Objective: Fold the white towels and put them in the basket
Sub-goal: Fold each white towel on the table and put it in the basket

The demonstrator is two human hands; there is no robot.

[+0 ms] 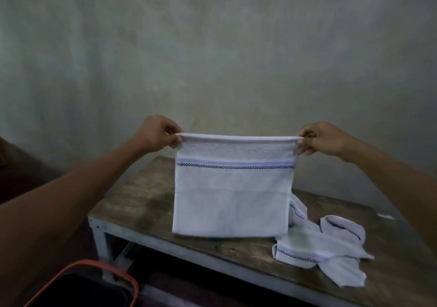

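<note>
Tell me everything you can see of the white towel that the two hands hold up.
The white cloth towel, with a pale blue stripe and a dark checked line near its top, hangs flat and upright over the worn wooden table. Its top edge looks folded over. The left hand and the right hand pinch its two top corners.

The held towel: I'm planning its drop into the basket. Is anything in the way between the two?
Nothing visible. The towel, pinched by the left hand and right hand, hangs over the table; the basket sits lower left, open, partly out of frame.
</note>
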